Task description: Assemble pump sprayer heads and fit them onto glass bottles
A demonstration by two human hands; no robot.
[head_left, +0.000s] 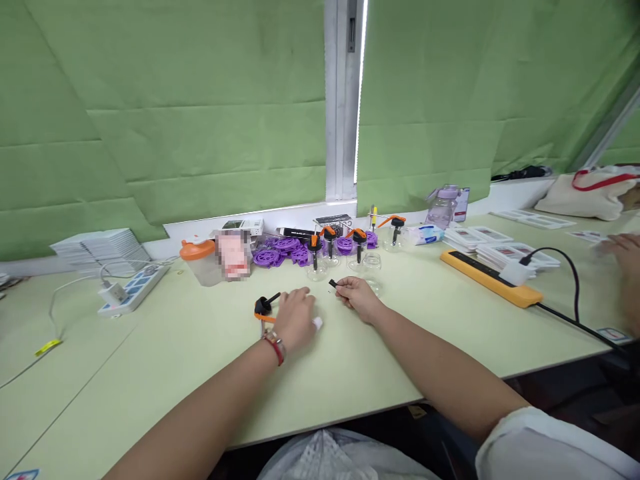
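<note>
Black part [333, 284]: a small dark piece pinched at the fingertips of the right hand [356, 296], whose grip is clamped on it; part and hand lie low over the desk [450, 320], just ahead of the person. Left hand [296, 316]: palm down on the desk just left of the black part, fingers loosely curled, touching a small white piece [317, 323] at its right edge; whether that grip is closed on anything cannot be told. A red band [276, 348] circles the left wrist. Black-and-orange clip [264, 308]: on the desk just left of the left hand, near its fingertips. Behind the black part, toward the window, stand clear glass jars [371, 265] and several upright clips [358, 241] with orange and black heads; purple wheels [280, 251] lie heaped to their left. Farther left of the black part sit a cup with an orange lid [199, 260], a white power strip [132, 288] and a stack of white cards [103, 244]. To the right of the black part lie a yellow power strip [493, 277] with a white plug [511, 272], card stacks [500, 248] and a lilac bottle [442, 207]. At the far right edge, another person's hand [623, 248] rests on the desk, blurred. Green curtains [165, 107] hang behind.
</note>
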